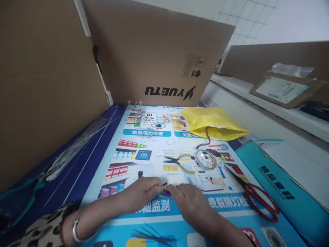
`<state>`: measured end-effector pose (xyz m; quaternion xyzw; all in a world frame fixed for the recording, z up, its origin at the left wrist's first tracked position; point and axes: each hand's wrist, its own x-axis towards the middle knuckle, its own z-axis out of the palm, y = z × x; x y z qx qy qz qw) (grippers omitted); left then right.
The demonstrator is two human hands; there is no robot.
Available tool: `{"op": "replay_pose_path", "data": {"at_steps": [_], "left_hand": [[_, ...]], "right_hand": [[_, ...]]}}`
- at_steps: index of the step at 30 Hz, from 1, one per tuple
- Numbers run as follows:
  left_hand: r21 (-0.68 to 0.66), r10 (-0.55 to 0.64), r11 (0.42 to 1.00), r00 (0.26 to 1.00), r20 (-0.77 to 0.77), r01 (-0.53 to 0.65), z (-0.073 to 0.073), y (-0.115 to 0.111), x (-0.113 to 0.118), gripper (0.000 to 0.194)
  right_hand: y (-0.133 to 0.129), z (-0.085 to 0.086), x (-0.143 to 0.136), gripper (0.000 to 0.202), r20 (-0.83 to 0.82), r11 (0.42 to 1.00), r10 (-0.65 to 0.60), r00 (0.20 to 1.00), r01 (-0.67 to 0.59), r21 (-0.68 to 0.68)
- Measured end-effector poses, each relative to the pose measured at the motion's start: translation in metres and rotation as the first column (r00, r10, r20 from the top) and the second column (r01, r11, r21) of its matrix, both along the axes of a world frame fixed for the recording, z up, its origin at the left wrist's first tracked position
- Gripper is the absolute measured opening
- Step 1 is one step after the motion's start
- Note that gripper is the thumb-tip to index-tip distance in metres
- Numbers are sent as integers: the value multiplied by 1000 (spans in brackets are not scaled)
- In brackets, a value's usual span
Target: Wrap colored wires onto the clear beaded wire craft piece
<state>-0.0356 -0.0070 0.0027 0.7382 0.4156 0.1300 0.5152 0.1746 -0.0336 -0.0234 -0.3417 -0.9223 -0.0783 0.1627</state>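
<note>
My left hand [146,192] and my right hand [189,200] meet low in the middle of the head view, fingers pinched together. Between their fingertips shows a small bundle of multicoloured strands [166,192], mostly hidden by the fingers. A short dark tip pokes up beside my left thumb. Beyond the hands lie yellow-handled pliers [177,160], beside a round clear dish [206,160] with small shiny bits inside. Red-handled scissors [248,188] rest to the right. Several thin dark wires [154,236] are scattered nearest to me.
A yellow pouch [210,120] with a braided cord [208,137] lies at the back right. Clear wire-like loops [151,132] sit at the back. Silvery strands [74,147] and a teal-handled tool [38,185] are left. Cardboard [154,51] walls the back; a teal box [277,185] stands right.
</note>
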Motion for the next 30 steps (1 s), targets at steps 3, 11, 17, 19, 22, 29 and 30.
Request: {"op": "replay_pose_path", "data": {"at_steps": [3,11,17,19,22,29,30], "left_hand": [[-74,62,995,998,28,-60,-2,1,0,32],[-312,224,931,972,75,-190,-5,5,-1,37],[-316,207,927,978,-25,-204,-3,5,1,41],[-308,188,931,981,-48,-194,-2,5,1,42],[-286,169,941,983,-64,-181,-5,5,1,41],[-237,39,970,998,-54,-51,-3,9,-5,34],[-190,9,982,999,-53,-19,-1,9,-6,31]], "right_hand": [[5,-1,13,22,12,999,-31,999,31,-37],[19,20,63,18,115,921,-214,970,240,-306],[14,30,95,25,66,876,-270,961,274,-396],[11,31,104,39,10,888,-264,965,247,-389],[9,32,113,38,-91,897,-263,960,209,-390],[9,24,108,31,-61,868,-235,970,181,-463],[11,21,107,28,-45,867,-241,969,194,-458]]}}
